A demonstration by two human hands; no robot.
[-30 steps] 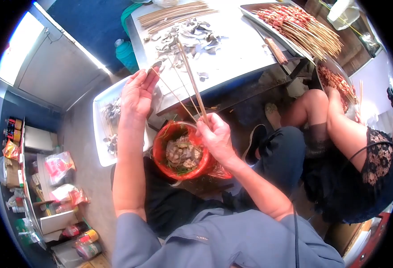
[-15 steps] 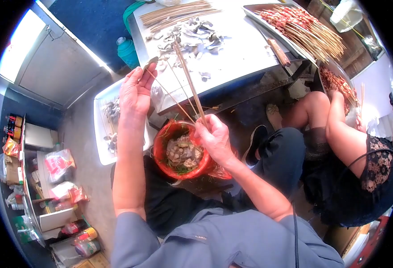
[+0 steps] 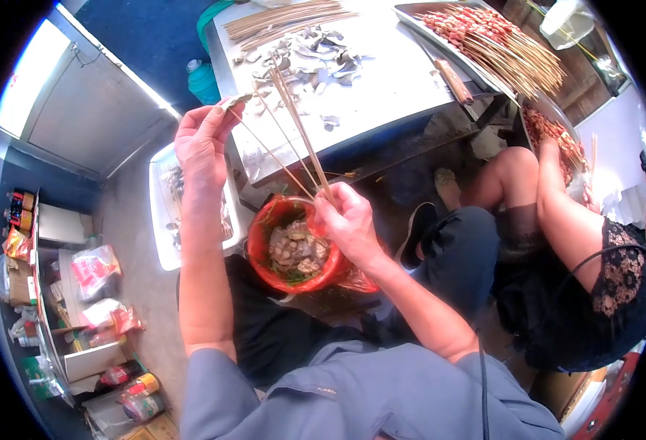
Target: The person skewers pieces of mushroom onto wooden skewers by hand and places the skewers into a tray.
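Observation:
My left hand [image 3: 204, 143] is raised in front of the table, its fingers pinched on a thin grey slice [image 3: 239, 100] whose kind I cannot make out. The point of one skewer meets this slice at my fingertips. Over the bucket, my right hand [image 3: 348, 224] is closed around the lower ends of several wooden skewers [image 3: 299, 121], which fan up and to the left. Beneath it stands a red-lined bucket [image 3: 258, 270] with pale, wet pieces [image 3: 297, 248] and some green shreds inside.
A white table [image 3: 264, 139] bears scattered grey slices [image 3: 326, 55], loose skewers [image 3: 286, 20] and a wooden-handled knife [image 3: 453, 81]. Beside them is a tray of meat skewers [image 3: 495, 44]. A white tub [image 3: 163, 242] stands left. At right, another person's arm [image 3: 554, 176] reaches into a meat container.
My left hand has moved slightly left, and its fingers have closed more tightly on the slice at the skewer's point. My right hand and its skewers have shifted slightly left.

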